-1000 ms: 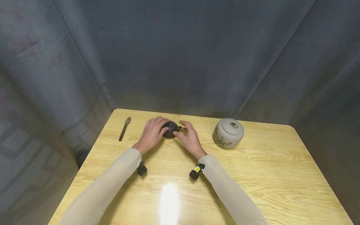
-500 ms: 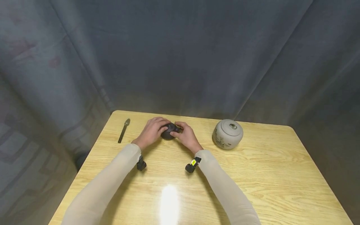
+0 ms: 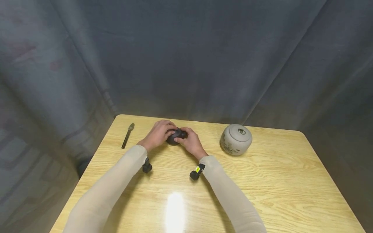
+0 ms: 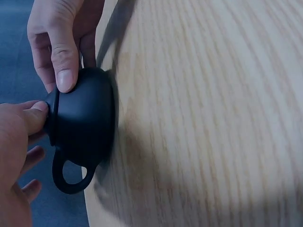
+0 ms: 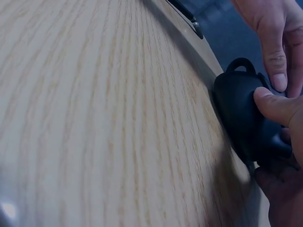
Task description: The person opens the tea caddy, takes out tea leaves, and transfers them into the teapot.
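A small black teapot (image 3: pixel 172 140) stands on the wooden table between both hands. My left hand (image 3: pixel 158 133) reaches over its lid (image 4: pixel 53 120), with the thumb and a finger pinching at the top; the knob is covered. My right hand (image 3: pixel 191 142) grips the spout side of the pot, its thumb pressed on the dark body (image 5: pixel 236 106). In the left wrist view, the loop handle (image 4: pixel 71 189) points away from the right hand and nothing holds it. Fingers hide most of the spout. The lid looks seated on the pot.
A pale lidded jar (image 3: pixel 236 139) with a painted plant stands on the right of the table (image 3: pixel 276 174). A dark-handled spoon-like tool (image 3: pixel 127 136) lies at the left. Grey curtains (image 3: pixel 186 64) hang behind the back edge.
My right hand has moved left onto the teapot, and its fingers have closed round the spout side. My left hand has stayed at the lid, shifting only slightly.
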`<state>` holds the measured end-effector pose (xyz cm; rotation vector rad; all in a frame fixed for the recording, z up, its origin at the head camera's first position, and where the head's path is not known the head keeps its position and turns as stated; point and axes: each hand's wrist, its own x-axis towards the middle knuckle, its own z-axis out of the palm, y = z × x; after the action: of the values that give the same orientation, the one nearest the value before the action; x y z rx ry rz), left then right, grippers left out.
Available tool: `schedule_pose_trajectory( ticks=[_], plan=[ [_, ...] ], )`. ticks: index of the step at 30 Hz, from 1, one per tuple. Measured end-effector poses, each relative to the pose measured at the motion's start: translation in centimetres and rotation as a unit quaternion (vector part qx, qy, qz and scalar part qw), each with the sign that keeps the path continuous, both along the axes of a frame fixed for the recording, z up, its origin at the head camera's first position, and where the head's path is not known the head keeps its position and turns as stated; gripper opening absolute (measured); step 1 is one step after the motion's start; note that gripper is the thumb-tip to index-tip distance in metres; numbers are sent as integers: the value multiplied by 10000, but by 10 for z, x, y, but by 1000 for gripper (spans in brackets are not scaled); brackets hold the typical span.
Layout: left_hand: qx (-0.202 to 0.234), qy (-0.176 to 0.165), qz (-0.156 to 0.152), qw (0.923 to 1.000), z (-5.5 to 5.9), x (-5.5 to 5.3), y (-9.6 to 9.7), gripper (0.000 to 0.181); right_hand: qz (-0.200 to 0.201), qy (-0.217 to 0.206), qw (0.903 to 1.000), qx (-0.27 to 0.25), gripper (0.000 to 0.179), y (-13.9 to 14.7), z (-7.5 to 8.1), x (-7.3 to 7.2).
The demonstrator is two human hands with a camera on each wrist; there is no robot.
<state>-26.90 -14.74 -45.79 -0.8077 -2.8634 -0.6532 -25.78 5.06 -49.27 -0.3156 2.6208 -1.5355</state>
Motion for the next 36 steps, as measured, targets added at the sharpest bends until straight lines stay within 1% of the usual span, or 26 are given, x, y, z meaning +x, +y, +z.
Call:
schedule_pose_trajectory(
  ticks=[5, 8, 12, 14, 20, 23, 26, 30, 33, 36],
  plan=[
    [66, -83, 89, 9999, 2, -3, 2, 23, 79, 20, 9999, 101, 60, 1, 1, -1],
    [71, -11, 88, 9999, 2, -4, 4, 22, 99, 36, 9998, 144, 59, 1, 2, -2],
    [72, 219, -2, 9997, 3, -7, 5, 21, 109, 34, 9998, 173, 59, 0, 5, -3],
    [83, 255, -51, 9996, 2, -8, 4, 21, 105, 25, 9998, 188, 58, 0, 5, -3],
    [143, 159, -206, 9996, 0, -10, 3, 21, 124, -22, 9997, 198, 58, -1, 4, -3],
    [224, 160, -204, 9994, 1, -10, 2, 21, 152, 1, 9997, 213, 57, -1, 4, -3],
    [408, 210, -59, 9989, 5, -9, 1, 22, 194, 17, 9995, 266, 58, -1, 3, -4],
    [684, 347, 176, 9969, 15, -11, -3, 23, 180, 47, 9993, 333, 59, -1, 3, -4],
    [754, 464, 357, 9954, 21, -16, -13, 23, 147, 35, 9993, 353, 60, -1, 4, -4],
    [804, 503, 636, 9935, 23, -19, -28, 23, 134, -15, 9993, 347, 61, -2, 5, -3]
  ],
)
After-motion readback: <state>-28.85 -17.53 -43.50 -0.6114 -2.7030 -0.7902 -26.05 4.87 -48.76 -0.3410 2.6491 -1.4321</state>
